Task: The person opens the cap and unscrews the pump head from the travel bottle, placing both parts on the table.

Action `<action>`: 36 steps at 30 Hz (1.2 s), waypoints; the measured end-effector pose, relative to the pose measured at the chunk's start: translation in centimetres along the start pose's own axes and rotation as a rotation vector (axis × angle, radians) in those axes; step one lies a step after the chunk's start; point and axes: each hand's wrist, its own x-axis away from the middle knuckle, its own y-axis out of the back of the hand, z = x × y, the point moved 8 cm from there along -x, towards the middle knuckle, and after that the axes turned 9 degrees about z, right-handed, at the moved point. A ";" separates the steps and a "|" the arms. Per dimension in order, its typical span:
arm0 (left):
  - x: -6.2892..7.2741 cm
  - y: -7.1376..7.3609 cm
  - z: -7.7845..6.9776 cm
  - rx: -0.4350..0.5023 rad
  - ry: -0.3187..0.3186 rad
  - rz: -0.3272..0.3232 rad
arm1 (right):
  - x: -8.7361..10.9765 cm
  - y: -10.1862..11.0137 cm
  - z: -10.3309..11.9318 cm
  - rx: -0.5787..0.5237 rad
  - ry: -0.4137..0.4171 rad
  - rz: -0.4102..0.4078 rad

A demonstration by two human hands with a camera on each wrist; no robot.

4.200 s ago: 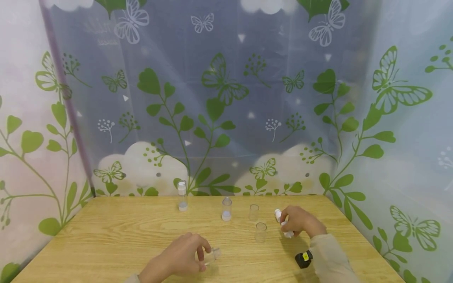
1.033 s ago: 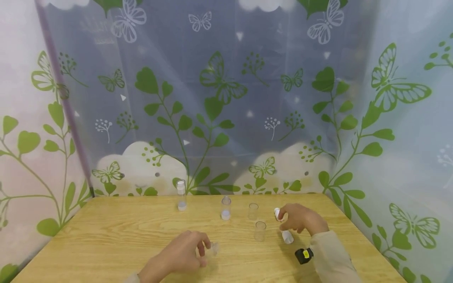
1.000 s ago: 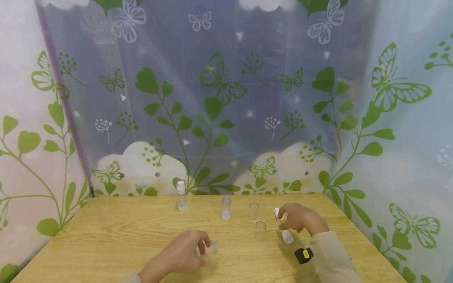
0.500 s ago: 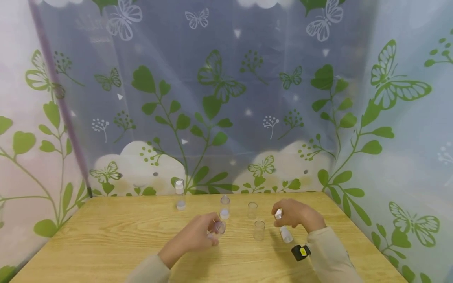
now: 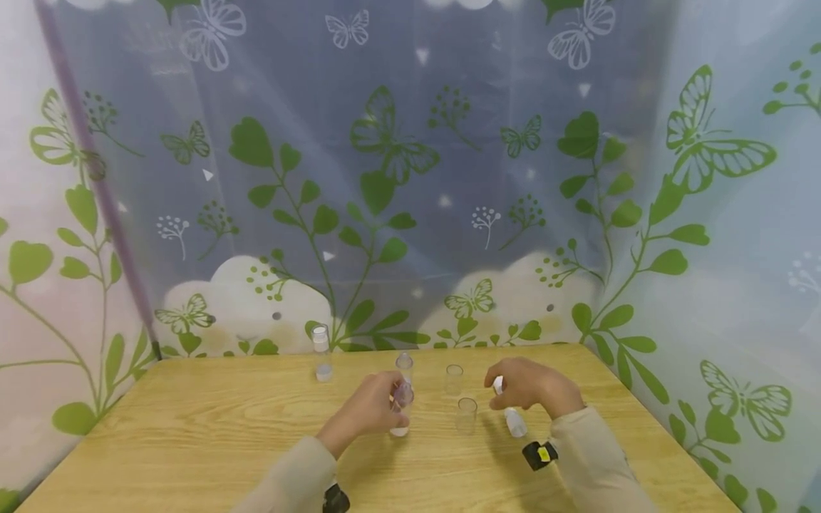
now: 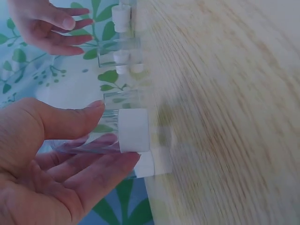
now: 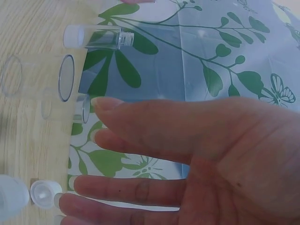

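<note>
My left hand (image 5: 372,406) pinches an upright clear bottle (image 5: 403,395) with a white base (image 6: 133,130), close in front of another clear bottle (image 7: 101,37) that stands with its threaded neck bare. Thumb and fingers sit on opposite sides of the held bottle. My right hand (image 5: 532,385) hovers with fingers extended and nothing between them. Below it, two white pump heads, a nearer one (image 5: 515,422) and a farther one (image 5: 498,385), rest on the table. Two clear open-rimmed covers, the near cover (image 5: 467,415) and the far cover (image 5: 454,380), stand between the hands.
A taller clear bottle with a white top (image 5: 321,353) stands at the back left of the wooden table (image 5: 212,427). Behind the table's far edge hangs a leaf-and-butterfly printed curtain (image 5: 410,214). A black wrist device (image 5: 537,456) is beside the right sleeve.
My left hand has carried the bottle from the near side of the table up and back, beside the standing bottle. My right hand has come off the nearer pump head and shifted slightly.
</note>
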 end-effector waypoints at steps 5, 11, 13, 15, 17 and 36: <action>-0.9 -0.4 0.5 0.015 0.039 -0.010 | 0.0 -0.1 0.3 -0.018 0.005 0.005; -1.3 -0.6 0.9 0.036 0.068 -0.010 | 0.0 -0.1 0.7 -0.003 0.007 0.002; -1.4 -0.6 1.1 0.040 0.088 -0.003 | 0.0 -0.2 0.9 0.008 0.009 0.002; -1.4 -0.6 1.2 0.039 0.102 -0.001 | -0.1 -0.2 1.1 0.023 0.012 0.002; -1.4 -0.6 1.2 0.042 0.110 -0.001 | -0.1 -0.3 1.3 0.037 0.016 0.002; -1.7 -0.8 1.5 0.006 0.128 0.017 | 0.0 -0.5 2.6 0.081 0.070 0.019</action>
